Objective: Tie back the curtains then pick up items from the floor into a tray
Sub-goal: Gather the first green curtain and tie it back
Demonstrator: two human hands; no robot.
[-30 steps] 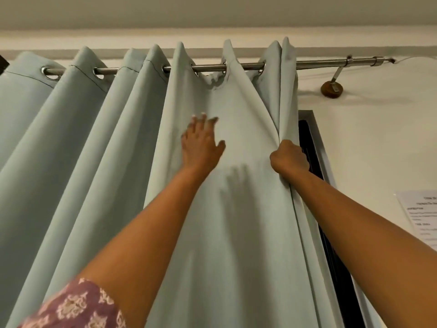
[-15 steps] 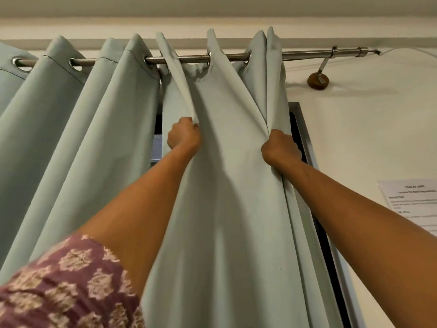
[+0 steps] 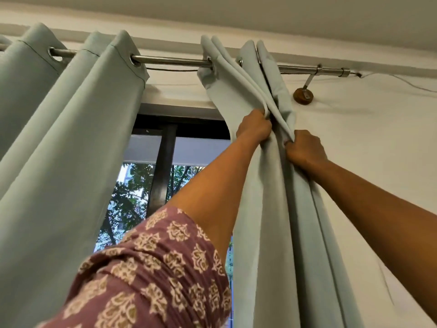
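While bunching the right curtain (image 3: 272, 209) at upper right for tying, left hand (image 3: 254, 125) and right hand (image 3: 305, 147) each grip its folds.

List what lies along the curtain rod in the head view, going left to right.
Left curtain panel → bare stretch of rod → bunched right curtain panel → rod bracket → rod end cap.

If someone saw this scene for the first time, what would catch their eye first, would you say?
Both hands stand out: the left hand and right hand grip the bunched right curtain high up, near the rod. Between it and the left curtain, the window shows green trees.
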